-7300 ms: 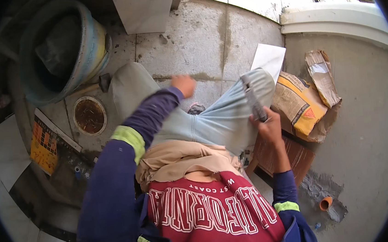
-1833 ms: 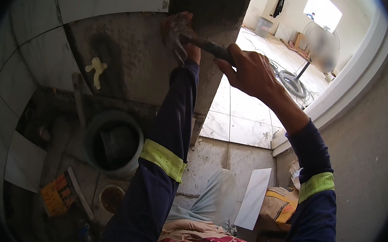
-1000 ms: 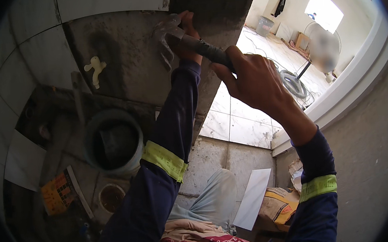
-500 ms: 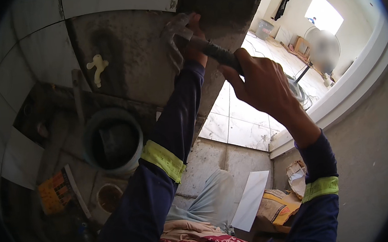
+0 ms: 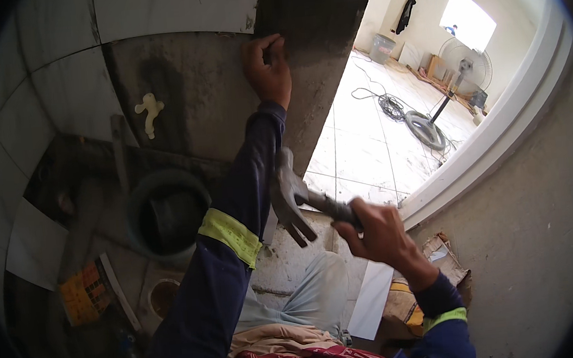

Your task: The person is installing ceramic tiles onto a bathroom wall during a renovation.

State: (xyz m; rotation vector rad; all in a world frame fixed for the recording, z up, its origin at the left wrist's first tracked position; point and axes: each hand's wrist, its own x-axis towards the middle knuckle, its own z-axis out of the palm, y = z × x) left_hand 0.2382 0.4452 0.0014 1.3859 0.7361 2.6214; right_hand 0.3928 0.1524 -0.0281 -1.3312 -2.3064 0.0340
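My right hand [image 5: 385, 235] is wrapped round the grip of a claw hammer [image 5: 291, 195]. The hammer's metal head hangs beside my left forearm, well below my left hand, with the claw pointing down. Raised against the bare grey wall, my left hand [image 5: 269, 77] has thumb and forefinger pinched just under the lower corner of a white marbled wall tile [image 5: 176, 10]. Whatever the pinch holds is too small or dark to make out. A cream plastic tap [image 5: 150, 114] sticks out of the bare wall to the left.
A dark bucket [image 5: 170, 220] stands at lower left, near an orange-yellow box [image 5: 85, 292] and a small round container [image 5: 164, 297]. A loose tile strip [image 5: 371, 300] leans by a torn paper bag [image 5: 443, 261]. Through the doorway are a standing fan [image 5: 465, 68] and coiled cable [image 5: 391, 106].
The hammer has swung away from beside my left hand, down toward my body, with my right hand lowered too. My left hand stays at the wall; the view has shifted slightly.
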